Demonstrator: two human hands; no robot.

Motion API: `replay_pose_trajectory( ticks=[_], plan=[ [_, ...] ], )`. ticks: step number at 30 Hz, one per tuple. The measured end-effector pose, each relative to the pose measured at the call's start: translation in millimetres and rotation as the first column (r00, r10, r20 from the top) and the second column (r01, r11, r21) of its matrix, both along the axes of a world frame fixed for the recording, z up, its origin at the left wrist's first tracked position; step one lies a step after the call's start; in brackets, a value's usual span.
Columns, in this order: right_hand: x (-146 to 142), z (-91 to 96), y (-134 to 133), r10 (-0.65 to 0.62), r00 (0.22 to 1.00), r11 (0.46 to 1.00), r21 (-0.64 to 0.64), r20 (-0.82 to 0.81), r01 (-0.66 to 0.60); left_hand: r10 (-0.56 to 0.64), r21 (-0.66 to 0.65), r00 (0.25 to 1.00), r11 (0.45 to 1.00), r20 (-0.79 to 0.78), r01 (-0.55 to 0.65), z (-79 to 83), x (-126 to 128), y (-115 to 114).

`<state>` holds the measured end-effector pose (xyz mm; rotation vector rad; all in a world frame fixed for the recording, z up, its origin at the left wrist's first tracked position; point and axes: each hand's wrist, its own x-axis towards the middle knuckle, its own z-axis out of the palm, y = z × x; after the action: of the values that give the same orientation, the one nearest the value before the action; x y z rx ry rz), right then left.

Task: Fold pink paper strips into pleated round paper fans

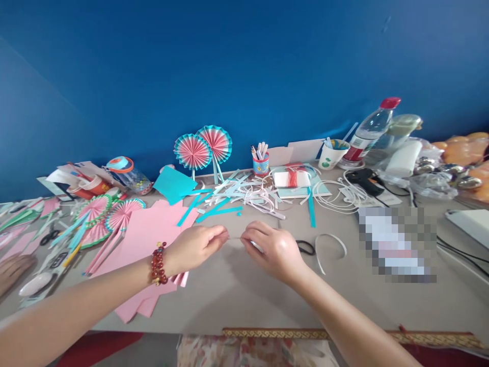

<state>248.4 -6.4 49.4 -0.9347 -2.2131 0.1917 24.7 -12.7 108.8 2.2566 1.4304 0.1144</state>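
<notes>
My left hand [198,247] and my right hand [273,250] meet above the grey table [237,295], both pinched on a thin pale strip [235,237] stretched between their fingertips. A red bead bracelet [158,264] circles my left wrist. Pink paper sheets [148,234] lie just left of my left hand. Black scissors [305,247] and a curled white strip [330,244] lie right of my right hand.
Teal and white paper strips [237,196] litter the table's middle. Two upright pleated paper fans [204,148] lean at the blue wall; more fans [103,216] lie at left. A pen cup [261,162], paper cup [331,154], water bottle [369,130], black glue gun [362,178] and cables sit at the back right.
</notes>
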Motion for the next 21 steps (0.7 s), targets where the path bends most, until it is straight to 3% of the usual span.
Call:
replay_pose_trajectory(
  ticks=[10,21],
  plan=[
    [1.0,1.5,-1.2,-0.013,1.0,0.997,0.077,0.02,0.011,0.057,-0.062,0.997,0.997,0.05,-0.054,3.4,3.6,1.3],
    [0.2,4.0,-1.9,-0.006,0.994,0.998,0.061,0.105,-0.001,0.036,0.005,0.99,0.999,0.134,-0.037,-3.4,5.9,4.5]
  ],
)
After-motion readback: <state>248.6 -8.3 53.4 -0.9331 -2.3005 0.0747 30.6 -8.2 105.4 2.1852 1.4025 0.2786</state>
